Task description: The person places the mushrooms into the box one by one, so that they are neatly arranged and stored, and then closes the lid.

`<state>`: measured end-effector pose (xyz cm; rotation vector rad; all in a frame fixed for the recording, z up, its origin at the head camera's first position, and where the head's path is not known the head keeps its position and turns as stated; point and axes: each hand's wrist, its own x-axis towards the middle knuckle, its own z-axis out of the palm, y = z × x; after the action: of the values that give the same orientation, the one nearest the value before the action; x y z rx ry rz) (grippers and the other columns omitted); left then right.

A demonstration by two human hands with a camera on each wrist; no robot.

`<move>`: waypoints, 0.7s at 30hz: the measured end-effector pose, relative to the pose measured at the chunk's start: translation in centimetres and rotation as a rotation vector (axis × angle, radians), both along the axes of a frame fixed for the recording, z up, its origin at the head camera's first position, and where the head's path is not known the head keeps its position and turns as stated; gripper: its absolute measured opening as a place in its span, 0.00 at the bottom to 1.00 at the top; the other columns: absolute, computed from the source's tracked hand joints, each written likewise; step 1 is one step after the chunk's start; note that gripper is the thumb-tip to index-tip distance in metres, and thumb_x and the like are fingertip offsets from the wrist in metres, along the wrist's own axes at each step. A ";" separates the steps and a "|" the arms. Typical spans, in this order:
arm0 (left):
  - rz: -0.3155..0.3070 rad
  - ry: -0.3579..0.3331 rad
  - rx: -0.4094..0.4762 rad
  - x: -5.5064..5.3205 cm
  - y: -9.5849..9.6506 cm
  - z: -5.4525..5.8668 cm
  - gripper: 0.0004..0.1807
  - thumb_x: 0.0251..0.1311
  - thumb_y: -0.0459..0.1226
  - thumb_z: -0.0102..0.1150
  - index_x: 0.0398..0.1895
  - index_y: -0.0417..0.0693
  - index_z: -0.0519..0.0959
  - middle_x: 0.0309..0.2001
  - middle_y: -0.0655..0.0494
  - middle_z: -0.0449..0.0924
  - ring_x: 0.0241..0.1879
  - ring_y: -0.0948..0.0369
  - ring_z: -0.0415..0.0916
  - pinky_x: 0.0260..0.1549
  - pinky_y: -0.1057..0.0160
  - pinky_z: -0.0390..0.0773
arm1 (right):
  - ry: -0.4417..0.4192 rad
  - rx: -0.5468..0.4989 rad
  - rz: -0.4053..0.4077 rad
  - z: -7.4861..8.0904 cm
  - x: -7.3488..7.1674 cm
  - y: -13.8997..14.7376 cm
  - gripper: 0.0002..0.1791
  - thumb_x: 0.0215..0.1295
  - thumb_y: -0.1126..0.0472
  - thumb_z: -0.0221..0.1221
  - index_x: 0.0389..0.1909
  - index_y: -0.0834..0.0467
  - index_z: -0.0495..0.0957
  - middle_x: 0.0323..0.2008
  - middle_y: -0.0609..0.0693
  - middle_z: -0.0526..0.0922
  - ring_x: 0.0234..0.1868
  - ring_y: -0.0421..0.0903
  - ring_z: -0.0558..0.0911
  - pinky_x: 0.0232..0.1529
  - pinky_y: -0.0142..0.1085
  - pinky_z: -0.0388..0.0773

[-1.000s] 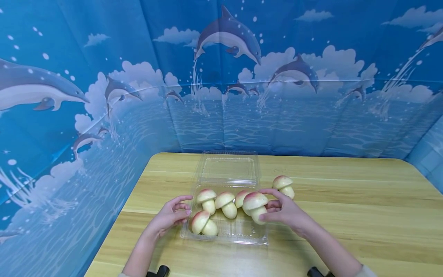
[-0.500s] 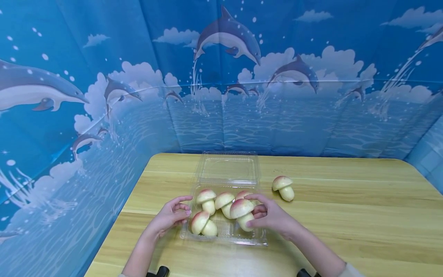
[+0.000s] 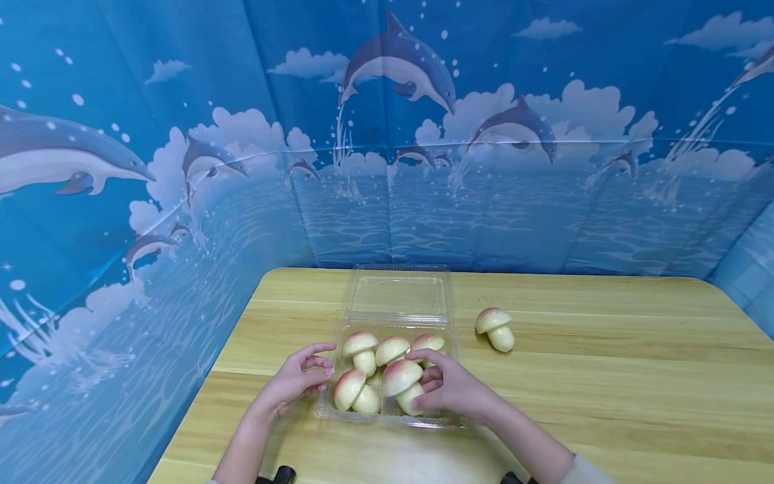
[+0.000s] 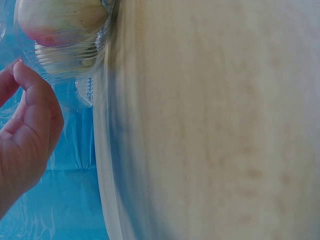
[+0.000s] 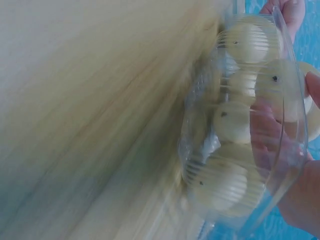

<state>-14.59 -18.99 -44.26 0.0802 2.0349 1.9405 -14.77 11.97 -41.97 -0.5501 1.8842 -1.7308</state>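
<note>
At the left, we find the left hand [image 3: 296, 380] at the side of the clear tray [image 3: 338, 415]. Its fingers are loosely bent, with thumb and index finger parted; we cannot confirm firm contact with the tray wall. Its position matches that of one second ago.

Inside the tray, we locate the left rear mushroom [image 3: 361, 344] and, nearer to us, the left front mushroom [image 3: 349, 388], lying tilted. The centre rear mushroom [image 3: 392, 350] follows to the right. The lid [image 3: 399, 296] lies folded back, away from us.

Next, we note the held mushroom [image 3: 402, 378], its cap toward the left and its stem toward the near right. The right hand [image 3: 456, 390] grips it between thumb and fingers. Since the earlier views, it has shifted left and nearer to us, into the front row's position. We cannot tell whether it touches the tray floor. We judge its placement nearly done, but incomplete while the grip remains.

The shift also uncovers most of the right rear mushroom's cap [image 3: 427, 342]. Farther right, we see the loose mushroom [image 3: 494, 326] on the desk [image 3: 617, 376], outside the tray, unmoved; we count it as outstanding.
</note>
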 end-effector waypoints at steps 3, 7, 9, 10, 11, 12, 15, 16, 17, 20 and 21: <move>0.000 0.001 -0.002 0.0 0.0 0.0 0.32 0.58 0.28 0.57 0.66 0.34 0.59 0.36 0.52 0.71 0.25 0.64 0.70 0.25 0.70 0.73 | 0.011 0.007 0.002 -0.2 -0.1 -0.4 0.42 0.45 0.75 0.66 0.64 0.67 0.59 0.36 0.58 0.78 0.36 0.48 0.80 0.35 0.34 0.79; -0.002 0.002 -0.001 0.0 0.0 0.0 0.32 0.58 0.28 0.57 0.66 0.34 0.59 0.36 0.52 0.71 0.25 0.65 0.70 0.25 0.71 0.74 | 0.021 0.011 0.006 -0.6 -0.2 -0.9 0.41 0.45 0.75 0.66 0.63 0.67 0.60 0.35 0.58 0.78 0.35 0.48 0.80 0.35 0.34 0.79; -0.003 0.001 -0.001 0.0 0.0 -0.1 0.32 0.58 0.28 0.57 0.66 0.34 0.59 0.37 0.52 0.71 0.25 0.65 0.70 0.25 0.71 0.74 | 0.026 0.017 0.009 -0.8 -0.2 -1.1 0.40 0.45 0.75 0.66 0.63 0.67 0.61 0.35 0.58 0.79 0.35 0.48 0.80 0.35 0.35 0.79; -0.003 0.001 0.001 0.0 0.0 -0.1 0.32 0.58 0.28 0.57 0.66 0.34 0.59 0.37 0.52 0.71 0.25 0.65 0.70 0.26 0.71 0.74 | 0.026 0.018 0.009 -0.9 -0.3 -1.1 0.40 0.46 0.75 0.66 0.63 0.67 0.61 0.35 0.58 0.79 0.34 0.48 0.80 0.34 0.35 0.79; -0.003 0.001 0.001 0.0 0.0 -0.1 0.32 0.58 0.28 0.57 0.66 0.34 0.59 0.37 0.52 0.71 0.25 0.65 0.70 0.26 0.71 0.74 | 0.027 0.019 0.009 -1.0 -0.3 -1.2 0.40 0.46 0.75 0.66 0.63 0.66 0.61 0.35 0.57 0.79 0.34 0.48 0.80 0.34 0.35 0.79; -0.005 0.003 0.000 0.0 0.0 -0.1 0.32 0.58 0.28 0.57 0.66 0.34 0.59 0.37 0.52 0.71 0.25 0.65 0.70 0.26 0.71 0.74 | 0.031 0.025 0.009 -1.1 -0.3 -1.3 0.40 0.46 0.74 0.66 0.63 0.66 0.61 0.35 0.57 0.79 0.34 0.48 0.80 0.34 0.35 0.79; -0.005 0.005 -0.001 -0.1 0.0 -0.1 0.32 0.58 0.28 0.57 0.66 0.34 0.59 0.37 0.52 0.71 0.25 0.66 0.70 0.26 0.71 0.74 | 0.033 0.030 0.011 -1.2 -0.4 -1.5 0.40 0.46 0.74 0.66 0.63 0.65 0.61 0.34 0.57 0.78 0.33 0.47 0.80 0.33 0.35 0.79; -0.005 0.006 -0.002 -0.1 -0.1 -0.1 0.32 0.58 0.28 0.57 0.66 0.35 0.59 0.37 0.52 0.71 0.25 0.66 0.70 0.26 0.71 0.74 | 0.033 0.029 0.011 -1.2 -0.4 -1.6 0.40 0.46 0.75 0.66 0.63 0.65 0.61 0.33 0.57 0.78 0.32 0.46 0.79 0.32 0.35 0.79; -0.005 0.006 -0.002 -0.1 -0.1 -0.1 0.32 0.58 0.28 0.57 0.66 0.35 0.59 0.37 0.52 0.71 0.25 0.66 0.70 0.26 0.71 0.74 | 0.032 0.027 0.013 -1.2 -0.4 -1.6 0.40 0.46 0.75 0.66 0.63 0.65 0.61 0.33 0.57 0.78 0.32 0.46 0.79 0.32 0.35 0.79; -0.005 0.007 -0.002 -0.1 -0.1 -0.1 0.32 0.58 0.28 0.57 0.66 0.35 0.59 0.37 0.53 0.71 0.24 0.66 0.70 0.26 0.70 0.73 | 0.028 0.021 0.013 -1.3 -0.4 -1.8 0.40 0.46 0.75 0.66 0.63 0.65 0.61 0.31 0.57 0.77 0.30 0.45 0.78 0.31 0.34 0.78; -0.005 0.007 -0.002 -0.1 -0.1 -0.1 0.32 0.58 0.29 0.57 0.66 0.35 0.59 0.36 0.53 0.71 0.24 0.66 0.70 0.26 0.70 0.73 | 0.027 0.020 0.013 -1.2 -0.3 -1.8 0.40 0.46 0.75 0.66 0.63 0.65 0.61 0.32 0.57 0.77 0.30 0.46 0.78 0.31 0.34 0.78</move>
<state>-14.65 -19.07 -44.37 0.0916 2.0385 1.9378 -15.11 10.14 -43.22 -0.5801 1.9100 -1.7027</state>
